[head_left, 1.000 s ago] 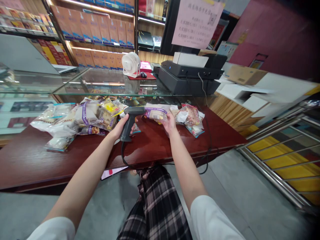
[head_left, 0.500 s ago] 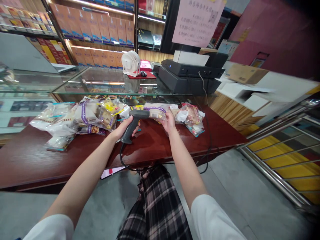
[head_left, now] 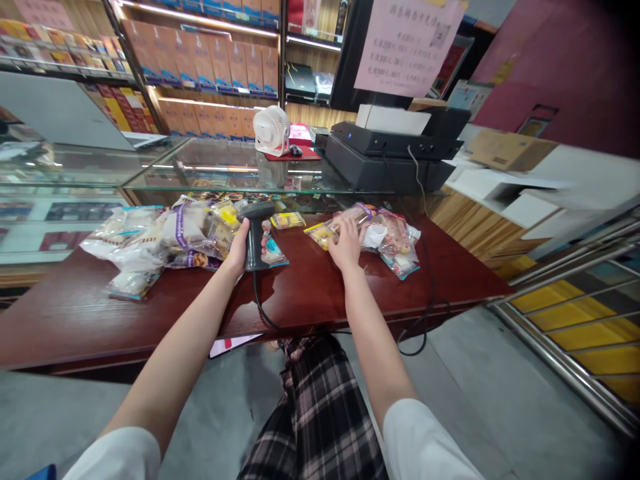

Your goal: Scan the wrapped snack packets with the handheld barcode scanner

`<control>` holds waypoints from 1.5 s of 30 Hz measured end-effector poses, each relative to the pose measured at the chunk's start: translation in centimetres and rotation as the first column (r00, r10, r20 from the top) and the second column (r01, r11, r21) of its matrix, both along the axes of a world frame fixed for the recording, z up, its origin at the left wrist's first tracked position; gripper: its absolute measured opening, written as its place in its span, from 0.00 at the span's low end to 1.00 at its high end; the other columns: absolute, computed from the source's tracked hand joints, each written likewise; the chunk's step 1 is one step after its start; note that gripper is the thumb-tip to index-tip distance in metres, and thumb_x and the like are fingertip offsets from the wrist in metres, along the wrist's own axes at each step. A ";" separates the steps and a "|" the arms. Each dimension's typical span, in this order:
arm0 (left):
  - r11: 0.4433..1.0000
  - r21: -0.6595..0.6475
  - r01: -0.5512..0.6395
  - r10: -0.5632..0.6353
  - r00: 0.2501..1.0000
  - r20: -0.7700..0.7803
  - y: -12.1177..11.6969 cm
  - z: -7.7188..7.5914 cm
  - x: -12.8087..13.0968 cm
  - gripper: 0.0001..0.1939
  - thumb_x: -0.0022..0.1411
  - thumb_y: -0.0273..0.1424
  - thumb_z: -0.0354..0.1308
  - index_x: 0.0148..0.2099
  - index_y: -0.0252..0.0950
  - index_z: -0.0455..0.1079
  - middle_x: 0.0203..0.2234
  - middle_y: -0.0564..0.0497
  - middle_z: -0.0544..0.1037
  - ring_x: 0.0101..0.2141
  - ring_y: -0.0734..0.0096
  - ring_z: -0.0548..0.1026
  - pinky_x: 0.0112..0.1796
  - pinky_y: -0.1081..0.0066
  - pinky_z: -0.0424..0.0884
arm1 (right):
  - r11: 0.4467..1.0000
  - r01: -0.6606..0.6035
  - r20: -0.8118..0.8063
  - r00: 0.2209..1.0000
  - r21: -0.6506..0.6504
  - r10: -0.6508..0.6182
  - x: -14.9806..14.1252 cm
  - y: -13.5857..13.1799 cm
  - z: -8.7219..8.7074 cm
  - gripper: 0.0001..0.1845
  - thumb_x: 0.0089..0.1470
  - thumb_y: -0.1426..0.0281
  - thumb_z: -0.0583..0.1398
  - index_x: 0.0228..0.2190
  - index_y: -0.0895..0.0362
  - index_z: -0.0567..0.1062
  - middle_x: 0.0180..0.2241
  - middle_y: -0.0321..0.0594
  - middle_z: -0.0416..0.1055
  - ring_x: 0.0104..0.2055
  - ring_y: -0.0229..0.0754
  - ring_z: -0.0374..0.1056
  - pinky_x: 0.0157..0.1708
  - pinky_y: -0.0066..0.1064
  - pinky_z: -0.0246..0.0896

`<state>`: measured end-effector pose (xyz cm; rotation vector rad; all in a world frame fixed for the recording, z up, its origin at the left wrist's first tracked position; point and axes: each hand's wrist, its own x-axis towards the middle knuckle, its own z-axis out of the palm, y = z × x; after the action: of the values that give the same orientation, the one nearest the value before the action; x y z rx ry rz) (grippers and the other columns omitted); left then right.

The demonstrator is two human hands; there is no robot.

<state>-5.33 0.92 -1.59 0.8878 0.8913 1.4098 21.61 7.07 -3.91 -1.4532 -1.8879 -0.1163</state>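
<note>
1. Nearest, below the scanner, are plaid clothing (head_left: 330,413) on the wearer's legs and the front of a dark red counter (head_left: 305,293). A black cable (head_left: 258,297) hangs from the scanner's handle to the counter edge.
2. The left hand (head_left: 241,248) is wrapped around the handle of the dark grey scanner (head_left: 255,233). A blue-edged packet (head_left: 276,255) lies just to the scanner's right.
3. The right hand (head_left: 346,241), well to the scanner's right, has its fingers spread over a purple-banded packet (head_left: 364,212); whether any grip remains cannot be told.
4. That is the change: half a second ago this packet was held up at the scanner's nose, its barcode showing. Now it is down at the edge of the group to the scanner's right, beside a pink packet (head_left: 394,233), and the two hands are farther apart. My reading is that the packet's turn at the scanner is over.
5. A yellow packet (head_left: 289,220), partly blocked from view half a second ago, now shows clearly, just right of the scanner and slightly beyond it. Another yellow packet (head_left: 320,235) lies beside the right hand.
6. Left of the scanner is a larger heap of packets (head_left: 183,228), seemingly a separate group.
7. Farther off, beyond the scanner, are a white fan (head_left: 271,130) and shelves of orange boxes (head_left: 200,57).
</note>
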 end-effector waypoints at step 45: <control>0.986 -0.068 0.155 -0.155 0.988 0.009 -0.1 -0.5 -1.3 0.34 0.58 0.59 0.55 0.48 0.32 0.71 0.19 0.54 0.70 0.16 0.73 0.68 0.16 0.74 0.63 | 0.658 -0.693 -0.869 0.481 -0.295 0.118 -3.9 4.2 -2.5 0.26 0.59 0.58 0.53 0.56 0.51 0.69 0.48 0.41 0.74 0.43 0.47 0.74 0.42 0.44 0.75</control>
<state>-6.60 0.87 -2.11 0.8825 0.8447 1.2397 17.74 11.31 -6.39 -1.0007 -1.4423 1.3565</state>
